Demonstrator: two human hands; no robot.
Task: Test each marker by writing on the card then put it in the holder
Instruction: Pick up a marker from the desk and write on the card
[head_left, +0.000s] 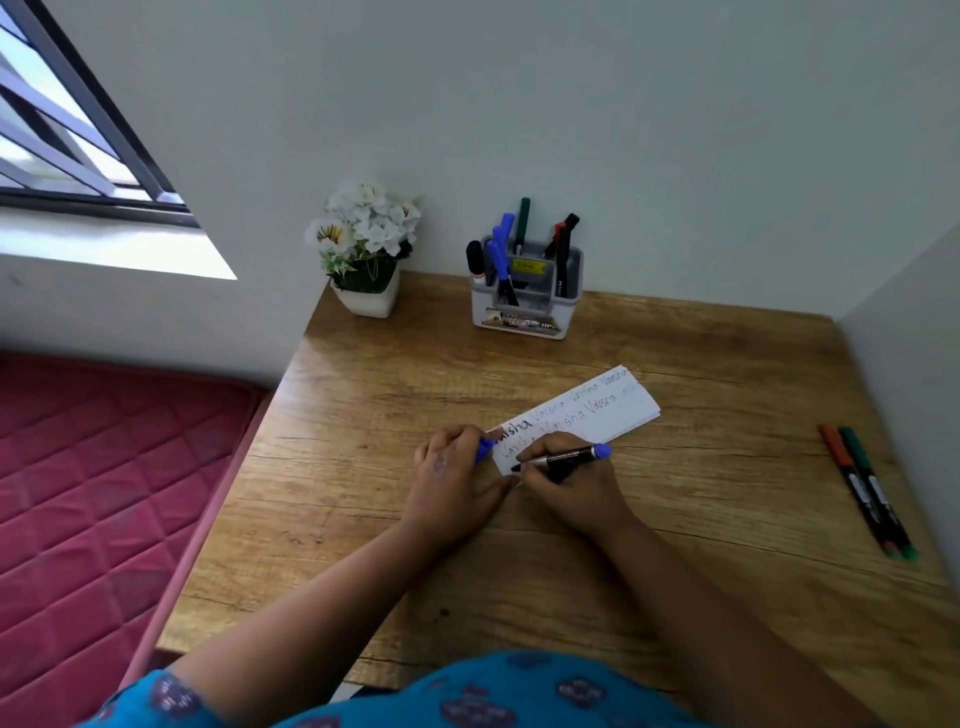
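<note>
A white card (597, 410) covered in handwritten words lies at the middle of the wooden desk (363, 519). My right hand (571, 488) grips a black marker with a blue end (571, 457), its tip touching the card's near left corner. My left hand (449, 478) presses down the card's left end and holds a blue cap (485, 449) between its fingers. The grey and white holder (524, 312) stands at the back against the wall with several blue, green, red and black markers upright in it. A red marker (852, 483) and a green marker (878, 493) lie side by side at the desk's right edge.
A white pot of white artificial flowers (366, 244) stands at the desk's back left corner. Walls close the desk at the back and right. A red quilted mattress (104, 493) lies left of the desk, under a barred window (67, 130).
</note>
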